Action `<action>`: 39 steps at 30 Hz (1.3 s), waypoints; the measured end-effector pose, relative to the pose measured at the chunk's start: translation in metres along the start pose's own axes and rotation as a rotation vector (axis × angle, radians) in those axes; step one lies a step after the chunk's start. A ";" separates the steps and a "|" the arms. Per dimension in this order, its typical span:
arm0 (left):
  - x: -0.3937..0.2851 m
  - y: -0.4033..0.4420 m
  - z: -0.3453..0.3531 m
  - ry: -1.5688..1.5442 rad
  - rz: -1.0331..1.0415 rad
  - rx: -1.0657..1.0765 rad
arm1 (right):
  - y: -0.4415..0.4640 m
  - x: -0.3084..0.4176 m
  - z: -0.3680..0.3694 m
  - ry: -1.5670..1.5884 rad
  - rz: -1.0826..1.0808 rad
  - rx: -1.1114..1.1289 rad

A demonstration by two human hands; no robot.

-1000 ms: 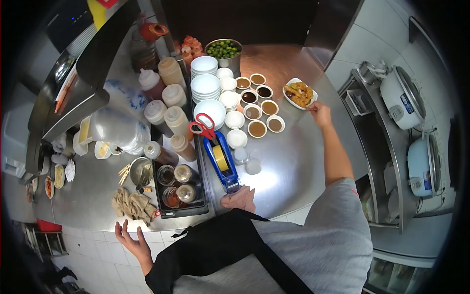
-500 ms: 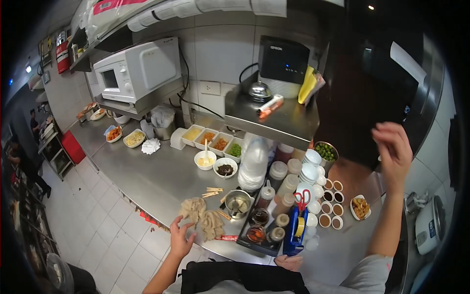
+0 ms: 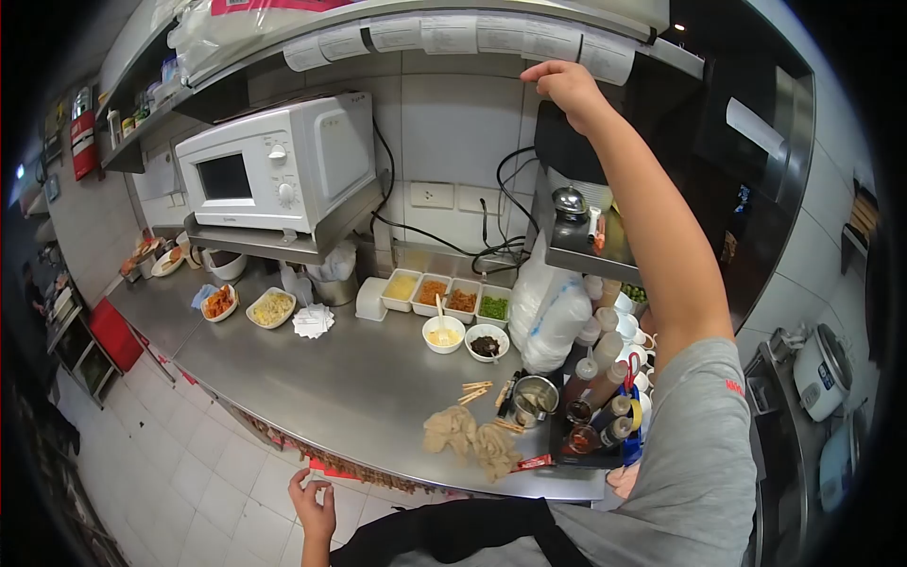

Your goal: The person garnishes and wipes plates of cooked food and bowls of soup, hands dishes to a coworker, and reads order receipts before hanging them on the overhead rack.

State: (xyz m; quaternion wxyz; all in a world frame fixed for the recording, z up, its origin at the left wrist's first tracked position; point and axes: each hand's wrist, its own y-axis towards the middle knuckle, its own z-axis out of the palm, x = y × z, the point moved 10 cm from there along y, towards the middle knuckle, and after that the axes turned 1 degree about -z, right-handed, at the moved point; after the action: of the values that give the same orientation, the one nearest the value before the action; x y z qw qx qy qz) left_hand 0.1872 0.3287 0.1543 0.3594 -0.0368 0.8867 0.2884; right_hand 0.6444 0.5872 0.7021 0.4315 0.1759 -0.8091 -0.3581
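Observation:
My right hand point(image 3: 570, 93) is raised in front of the wall, its fingertips just below the row of printed paper slips point(image 3: 501, 36) on the shelf edge. Its fingers stretch to the left, and I see nothing in them. Low at the left, my left hand point(image 3: 314, 503) hovers over the floor, off the counter's front edge. The fingers there are loosely curled and apart, with nothing between them. Nearest to it on the counter lies a crumpled beige cloth point(image 3: 470, 439). My right forearm covers part of the black printer point(image 3: 564, 142).
A steel counter point(image 3: 331, 378) holds a bowl of yellow food point(image 3: 444, 337), a bowl of dark food point(image 3: 487, 344), tubs of toppings point(image 3: 433, 291), clothespins point(image 3: 472, 392), a small pot point(image 3: 535, 397) and squeeze bottles point(image 3: 605, 383). A microwave point(image 3: 274, 165) sits above on a wall shelf.
My right hand has moved left and up, from the right side to the paper slips. My left hand has dropped away from the cloth. The view has turned left.

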 end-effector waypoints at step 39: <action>0.009 0.087 0.142 0.188 0.199 0.360 | -0.507 -0.122 0.352 -0.314 -0.035 0.446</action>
State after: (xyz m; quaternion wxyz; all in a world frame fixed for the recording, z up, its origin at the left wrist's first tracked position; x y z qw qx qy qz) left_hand 0.2441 0.4782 0.1088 0.2455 0.0890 0.9528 0.1548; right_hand 0.4108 0.4649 0.1306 0.2450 0.2226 -0.9219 -0.2013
